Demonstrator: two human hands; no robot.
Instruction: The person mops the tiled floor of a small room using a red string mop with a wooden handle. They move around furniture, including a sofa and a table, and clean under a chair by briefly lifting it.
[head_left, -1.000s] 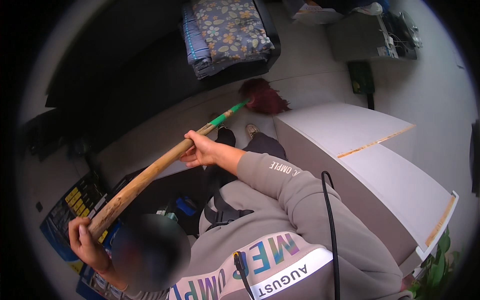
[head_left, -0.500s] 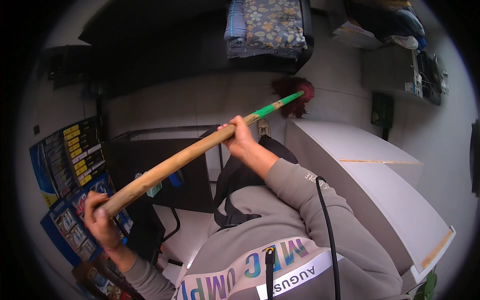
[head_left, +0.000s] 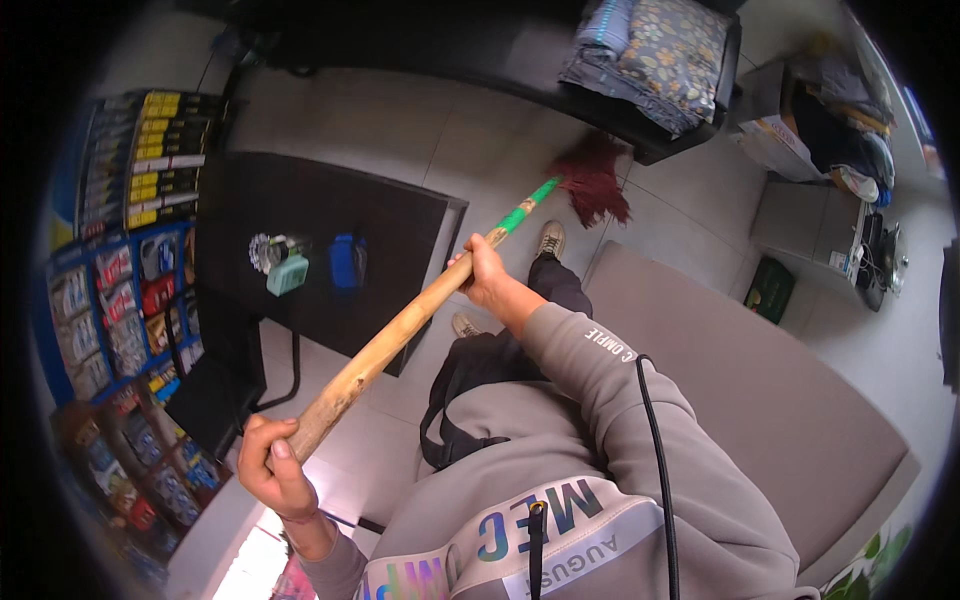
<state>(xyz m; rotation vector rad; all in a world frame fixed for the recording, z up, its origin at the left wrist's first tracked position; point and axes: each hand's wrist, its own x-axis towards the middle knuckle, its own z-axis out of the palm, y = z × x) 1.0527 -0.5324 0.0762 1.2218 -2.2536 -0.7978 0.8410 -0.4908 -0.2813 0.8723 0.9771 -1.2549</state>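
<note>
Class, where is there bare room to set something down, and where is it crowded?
Free: the dark table, beyond the green box and blue object; floor tiles between that table, the black couch and the mop head. Crowded: the display rack and the couch's end, under folded bedding.

I can see big iridescent capitals across the chest of the grey sweatshirt, smaller dark ones on the pale strip beside them and small white ones down the right sleeve, while print on the racked packets is too tiny to read.
</note>
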